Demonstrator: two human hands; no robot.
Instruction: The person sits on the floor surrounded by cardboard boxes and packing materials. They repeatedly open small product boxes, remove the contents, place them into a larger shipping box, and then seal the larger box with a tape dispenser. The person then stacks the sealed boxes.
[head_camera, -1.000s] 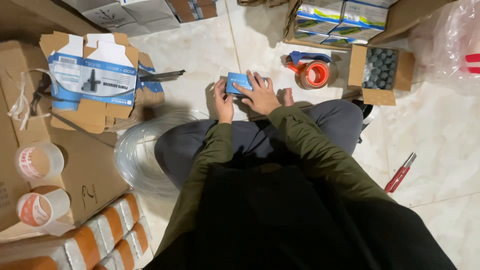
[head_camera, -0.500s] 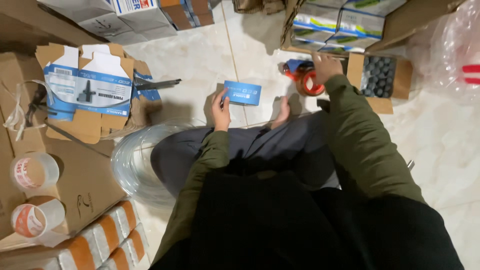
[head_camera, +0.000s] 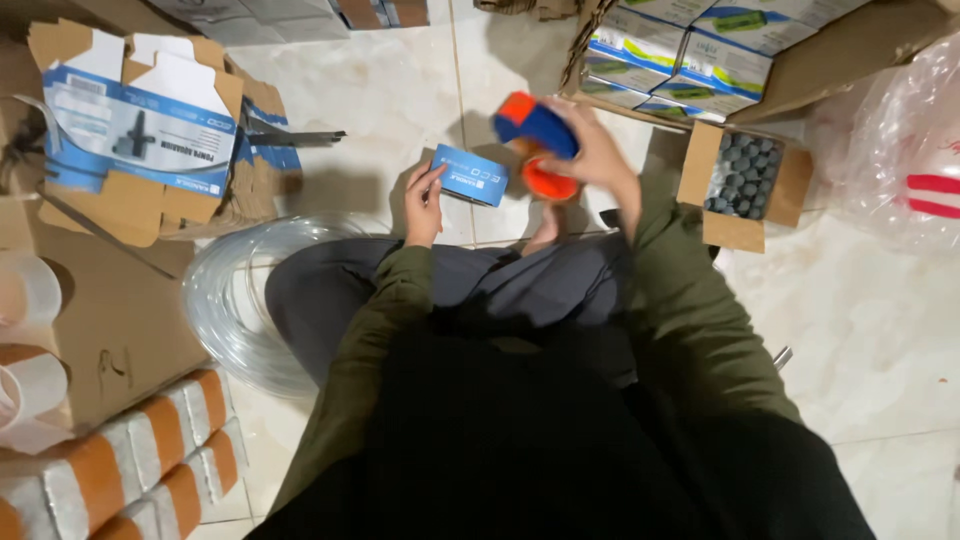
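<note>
A small blue box (head_camera: 468, 174) lies on the pale tiled floor in front of my crossed legs. My left hand (head_camera: 421, 205) steadies it at its left end, fingers on the edge. My right hand (head_camera: 590, 152) grips an orange and blue tape dispenser (head_camera: 536, 142) and holds it in the air just to the right of the box. My bare foot (head_camera: 545, 226) shows below the dispenser.
A stack of flat blue and brown carton blanks (head_camera: 140, 135) lies at the left, with a coil of clear tubing (head_camera: 225, 300) below it. A small open carton of dark round parts (head_camera: 742, 180) sits at the right, boxed goods (head_camera: 680, 50) behind it. Tape rolls (head_camera: 25, 380) at far left.
My right hand has lifted the tape dispenser off the floor and brought it left, next to the blue box. My left hand has stayed on the box.
</note>
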